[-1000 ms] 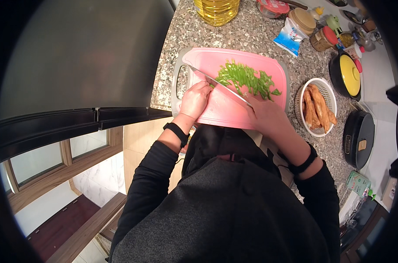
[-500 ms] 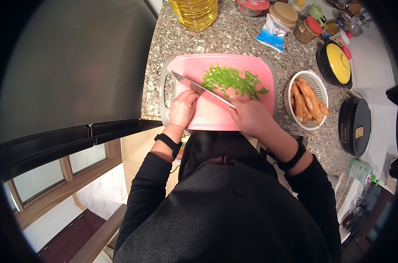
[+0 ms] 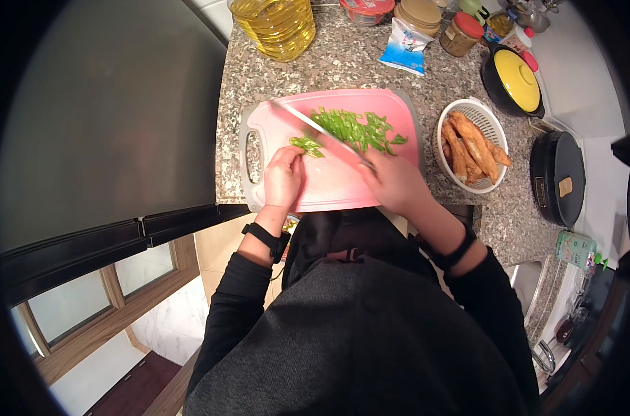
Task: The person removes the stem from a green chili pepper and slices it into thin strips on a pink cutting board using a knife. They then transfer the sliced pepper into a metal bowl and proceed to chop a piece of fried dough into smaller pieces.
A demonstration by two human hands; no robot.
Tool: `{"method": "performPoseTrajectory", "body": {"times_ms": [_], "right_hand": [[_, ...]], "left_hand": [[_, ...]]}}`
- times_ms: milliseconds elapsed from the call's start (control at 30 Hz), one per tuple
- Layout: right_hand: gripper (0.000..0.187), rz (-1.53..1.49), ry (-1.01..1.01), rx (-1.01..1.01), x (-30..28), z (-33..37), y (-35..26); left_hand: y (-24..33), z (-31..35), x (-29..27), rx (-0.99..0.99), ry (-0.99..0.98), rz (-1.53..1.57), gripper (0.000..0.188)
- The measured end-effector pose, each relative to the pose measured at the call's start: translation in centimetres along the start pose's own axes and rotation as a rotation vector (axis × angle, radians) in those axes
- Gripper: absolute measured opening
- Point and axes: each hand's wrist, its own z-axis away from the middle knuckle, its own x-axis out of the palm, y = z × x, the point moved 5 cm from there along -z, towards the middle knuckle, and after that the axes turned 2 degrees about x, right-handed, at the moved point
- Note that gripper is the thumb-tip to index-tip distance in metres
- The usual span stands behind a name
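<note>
One pink cutting board (image 3: 336, 187) on speckled counter (image 3: 343, 69); tall dark panel (image 3: 121, 125) left.

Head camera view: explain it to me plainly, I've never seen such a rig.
There is no robot here. A person wears two wide fisheye cameras on the head; this is the left one, looking down, so edges bend. The bare hands are the wearer's own. The right hand grips a knife, its blade slanting blurred above a pink cutting board. The left hand has its fingertips at a few green pepper slices; a larger pile lies beyond the blade. On the speckled countertop, right of the board, a white basket holds golden-brown sticks.
</note>
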Motion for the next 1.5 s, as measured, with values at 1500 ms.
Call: {"method": "performPoseTrajectory", "body": {"times_ms": [1500], "right_hand": [[0.029,-0.234,0.359,0.222,-3.9,11.5,8.8]], "left_hand": [[2.0,-1.6,2.2,-0.186,-0.122,-0.063,0.06]]}}
